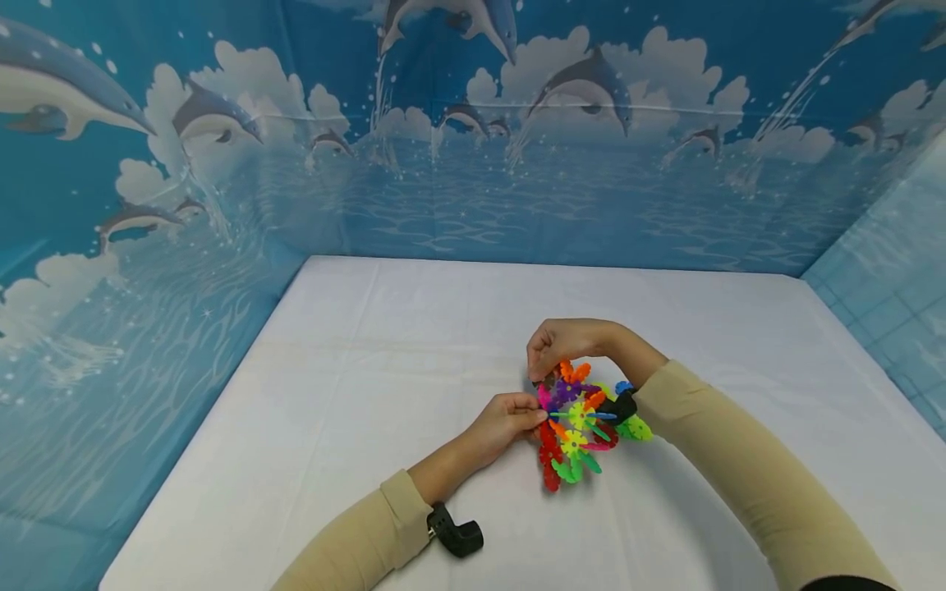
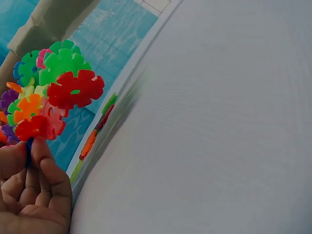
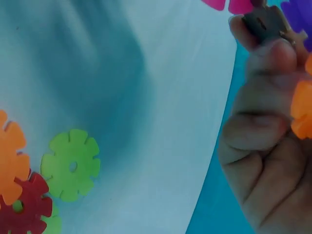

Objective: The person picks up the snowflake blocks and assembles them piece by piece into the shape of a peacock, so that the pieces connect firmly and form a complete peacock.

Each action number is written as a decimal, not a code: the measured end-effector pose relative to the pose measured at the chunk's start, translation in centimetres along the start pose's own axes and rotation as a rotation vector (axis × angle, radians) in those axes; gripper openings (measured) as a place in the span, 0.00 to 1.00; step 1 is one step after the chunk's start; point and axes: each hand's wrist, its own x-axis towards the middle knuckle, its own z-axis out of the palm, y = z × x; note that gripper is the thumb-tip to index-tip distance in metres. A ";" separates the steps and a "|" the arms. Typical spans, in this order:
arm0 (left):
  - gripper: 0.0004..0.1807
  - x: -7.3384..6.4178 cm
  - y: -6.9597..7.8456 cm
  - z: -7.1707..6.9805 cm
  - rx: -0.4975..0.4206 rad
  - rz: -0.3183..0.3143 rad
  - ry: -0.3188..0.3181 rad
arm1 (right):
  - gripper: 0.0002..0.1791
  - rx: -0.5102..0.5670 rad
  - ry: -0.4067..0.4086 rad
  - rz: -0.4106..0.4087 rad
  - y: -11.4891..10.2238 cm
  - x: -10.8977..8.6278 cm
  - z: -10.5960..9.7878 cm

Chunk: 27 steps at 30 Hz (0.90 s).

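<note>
A many-coloured cluster of interlocked plastic snowflake discs stands between the two hands over the table. The left hand is at its left side and pinches a dark blue disc between thumb and forefinger. Above the cluster, the right hand bends down from the far side. Its thumb and fingertips pinch a dark brown or black disc, near a purple disc and a pink one. Whether the dark disc is joined to the cluster, I cannot tell.
A white cloth covers the table. A blue curtain with dolphins hangs behind it and along the left. Green, dark red and orange discs show low in the right wrist view. A black wrist camera sits at the left cuff.
</note>
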 end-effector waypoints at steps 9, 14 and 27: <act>0.10 -0.3 0.3 0.1 0.090 -0.014 -0.018 | 0.22 -0.020 0.202 -0.009 2.6 -2.3 -1.0; 0.10 -0.3 0.2 0.1 0.107 -0.016 0.021 | 0.20 -0.022 0.290 0.049 5.8 -4.4 -1.1; 0.07 -0.1 0.1 0.3 0.076 -0.012 0.074 | 0.15 -0.125 0.361 0.187 10.8 -9.2 -0.8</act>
